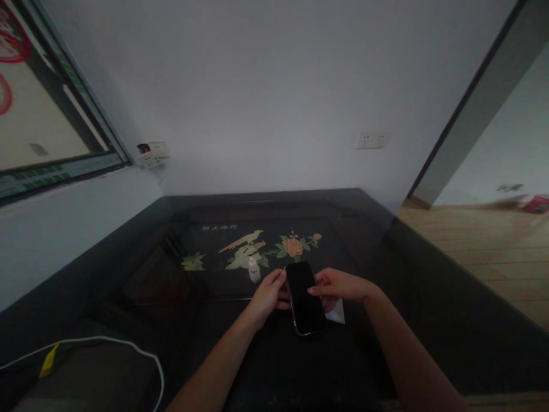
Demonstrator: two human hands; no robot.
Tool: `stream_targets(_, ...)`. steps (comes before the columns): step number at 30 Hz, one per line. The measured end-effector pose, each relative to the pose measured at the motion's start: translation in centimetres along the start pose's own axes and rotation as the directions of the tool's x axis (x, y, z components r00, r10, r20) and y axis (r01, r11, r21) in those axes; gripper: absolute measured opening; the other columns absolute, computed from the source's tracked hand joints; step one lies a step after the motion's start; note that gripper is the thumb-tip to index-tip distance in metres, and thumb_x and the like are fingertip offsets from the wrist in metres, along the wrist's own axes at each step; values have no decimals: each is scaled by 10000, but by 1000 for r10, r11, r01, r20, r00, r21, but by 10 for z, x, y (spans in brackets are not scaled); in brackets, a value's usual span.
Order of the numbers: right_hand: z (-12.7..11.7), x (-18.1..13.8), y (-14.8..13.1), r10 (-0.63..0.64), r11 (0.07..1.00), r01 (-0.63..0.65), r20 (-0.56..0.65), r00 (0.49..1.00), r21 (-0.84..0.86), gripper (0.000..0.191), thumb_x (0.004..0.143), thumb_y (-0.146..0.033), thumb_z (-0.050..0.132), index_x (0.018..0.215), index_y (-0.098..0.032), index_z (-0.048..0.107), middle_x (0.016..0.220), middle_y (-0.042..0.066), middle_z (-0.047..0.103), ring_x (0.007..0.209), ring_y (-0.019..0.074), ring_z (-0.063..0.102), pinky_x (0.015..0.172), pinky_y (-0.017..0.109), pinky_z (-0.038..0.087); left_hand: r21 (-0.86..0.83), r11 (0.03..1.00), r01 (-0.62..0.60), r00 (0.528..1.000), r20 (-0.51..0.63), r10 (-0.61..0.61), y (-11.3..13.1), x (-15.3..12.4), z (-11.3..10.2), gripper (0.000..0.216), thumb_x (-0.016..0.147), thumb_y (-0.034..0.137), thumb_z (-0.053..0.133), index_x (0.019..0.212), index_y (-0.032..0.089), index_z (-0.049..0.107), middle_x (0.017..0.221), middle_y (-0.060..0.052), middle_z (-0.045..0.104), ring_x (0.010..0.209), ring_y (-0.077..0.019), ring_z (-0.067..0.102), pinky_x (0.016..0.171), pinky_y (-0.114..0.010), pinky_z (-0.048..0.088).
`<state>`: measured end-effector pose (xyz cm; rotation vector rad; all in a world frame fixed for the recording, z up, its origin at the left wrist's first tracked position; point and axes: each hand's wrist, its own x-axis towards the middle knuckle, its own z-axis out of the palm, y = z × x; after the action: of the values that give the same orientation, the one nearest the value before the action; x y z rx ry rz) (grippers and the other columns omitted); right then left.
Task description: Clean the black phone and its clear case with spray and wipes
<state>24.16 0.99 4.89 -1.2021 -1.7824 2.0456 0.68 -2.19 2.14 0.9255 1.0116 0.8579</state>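
A black smartphone (304, 297) with a dark screen is held over the dark table (206, 343). My left hand (268, 294) grips its left edge with the fingers curled round it. My right hand (338, 285) holds the right edge, fingertips on the screen side. A small white sheet or cloth (337, 313) shows under my right hand, partly hidden. A small clear bottle with a white cap (254, 269) stands on the table just beyond my left hand.
The tabletop bears an inlaid bird and flower picture (257, 249). A white cable with a yellow tag (107, 349) lies at the front left. Wall sockets (372, 139) are on the back wall. Wooden floor (480, 246) lies to the right.
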Motion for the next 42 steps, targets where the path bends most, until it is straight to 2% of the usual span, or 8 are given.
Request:
stream_targets(5, 3, -2, -4, 35, 998, -38, -37, 999, -60, 538, 748, -629, 795, 956, -140, 712, 705, 15, 744, 588, 118, 705, 582, 197, 577, -4, 1000, 18, 999, -43, -18, 0, 0, 3, 536, 861, 684, 592, 1049, 182, 583, 849, -20, 611, 651, -158, 672, 585, -290, 563)
stream_targets(13, 7, -3, -4, 60, 994, -59, 10, 998, -94, 505, 743, -608, 809, 852, -120, 737, 696, 54, 762, 580, 130, 722, 521, 173, 560, 26, 999, 36, 999, -34, -35, 2, -2, 6, 578, 843, 740, 559, 1034, 195, 554, 817, -5, 606, 522, -125, 623, 496, -254, 520)
stream_targets(21, 9, -3, -6, 35, 990, -29, 43, 998, -136, 484, 775, -597, 784, 896, -129, 765, 737, 69, 779, 570, 134, 725, 499, 167, 539, 60, 998, -13, 999, -46, 16, 1, -2, 7, 551, 805, 723, 609, 971, 205, 523, 770, 22, 571, 549, -110, 604, 494, -208, 487)
stream_targets(25, 10, -3, -8, 14, 991, -17, -20, 1000, -136, 477, 748, -605, 801, 813, -134, 754, 669, 51, 757, 555, 139, 713, 500, 177, 531, 77, 996, -49, 995, -78, 55, 0, 0, 6, 577, 792, 754, 591, 962, 205, 530, 755, 27, 554, 565, -121, 600, 488, -226, 503)
stream_targets(30, 13, 0, -11, -60, 991, 39, -157, 986, -132, 449, 682, -568, 858, 676, -149, 699, 631, 30, 734, 544, 126, 688, 517, 180, 521, 57, 995, -77, 990, -114, 84, 1, 2, 4, 559, 788, 754, 607, 909, 216, 521, 724, 35, 543, 589, -127, 591, 500, -231, 517)
stream_targets(36, 18, 5, -12, -122, 983, 81, -258, 958, -163, 452, 670, -575, 859, 679, -155, 693, 610, 22, 702, 548, 132, 664, 527, 210, 521, 30, 994, -104, 975, -195, 108, -1, 4, 2, 530, 781, 734, 634, 888, 227, 520, 666, 53, 513, 539, -118, 546, 468, -225, 501)
stream_targets(39, 16, 7, -12, -149, 981, 96, -346, 926, -166, 486, 711, -622, 815, 707, -153, 690, 629, 39, 708, 552, 141, 666, 521, 222, 520, -34, 992, -118, 969, -221, 107, 0, 5, 2, 526, 769, 719, 658, 903, 227, 526, 684, 49, 533, 563, -129, 577, 493, -246, 527)
stream_targets(42, 13, 8, -13, -183, 983, 147, -492, 851, -112, 511, 754, -661, 764, 742, -158, 670, 679, 55, 717, 598, 158, 684, 558, 250, 548, -94, 987, -129, 963, -248, 102, 1, 6, 1, 530, 757, 709, 676, 906, 224, 521, 704, 44, 555, 572, -130, 586, 504, -259, 541)
